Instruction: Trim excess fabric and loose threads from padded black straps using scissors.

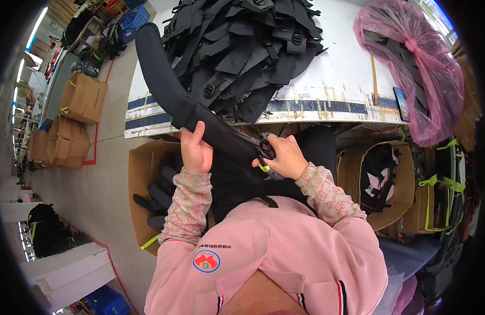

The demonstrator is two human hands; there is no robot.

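A long black padded strap [166, 79] runs from the upper left, over the table's front edge, down to my lap. My left hand [197, 149] is closed on the strap's middle part, with the thumb on top and the other fingers partly hidden beneath. My right hand [288, 157] grips dark-handled scissors [265, 149] at the strap's lower right end. A yellow-green ribbon hangs by the handles. The blades lie along the strap and are hard to make out against it.
Black strap pieces with buckles [242, 52] are heaped on the white table [331, 94]. To their right are a pink plastic bag [436, 68] and a phone [401, 103]. Open cardboard boxes stand at my left [140, 210] and right [405, 184], holding dark pieces.
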